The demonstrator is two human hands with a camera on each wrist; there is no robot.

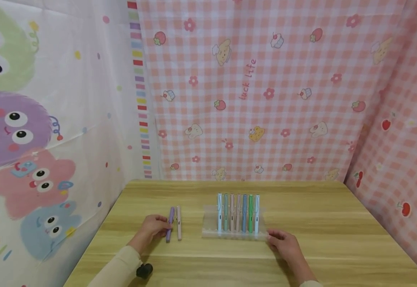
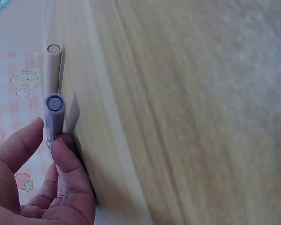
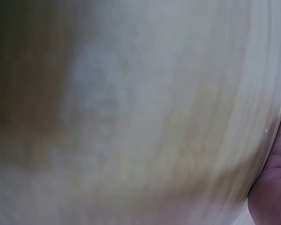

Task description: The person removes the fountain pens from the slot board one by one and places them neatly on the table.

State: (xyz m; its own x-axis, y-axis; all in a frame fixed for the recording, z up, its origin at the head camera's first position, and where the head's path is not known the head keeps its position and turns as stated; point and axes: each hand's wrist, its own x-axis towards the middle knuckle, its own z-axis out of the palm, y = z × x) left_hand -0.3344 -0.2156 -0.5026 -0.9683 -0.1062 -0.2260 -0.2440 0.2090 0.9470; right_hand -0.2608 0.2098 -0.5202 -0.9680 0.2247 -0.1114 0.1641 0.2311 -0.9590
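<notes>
A purple pen [image 1: 170, 224] lies on the table, with a pale pink pen [image 1: 179, 223] just to its right. My left hand [image 1: 154, 228] is at the purple pen. In the left wrist view, its fingertips are against the purple pen's side, while the thumb [image 2: 25, 145] stands apart from it. A clear pen stand [image 1: 208, 231] holds several upright pens in light blue, teal, dusty pink, blue and green [image 1: 251, 213]. At its right front corner, my right hand [image 1: 284, 243] grips the edge between thumb and fingers. The right wrist view catches only part of this hand.
The wood-grain table [image 1: 323, 215] runs back to a pink checked curtain [image 1: 266, 71]. A white cloth with cartoon figures [image 1: 86, 167] hangs on the left, another checked cloth [image 1: 402, 167] on the right. A small black object [image 1: 144, 271] sits by the left sleeve.
</notes>
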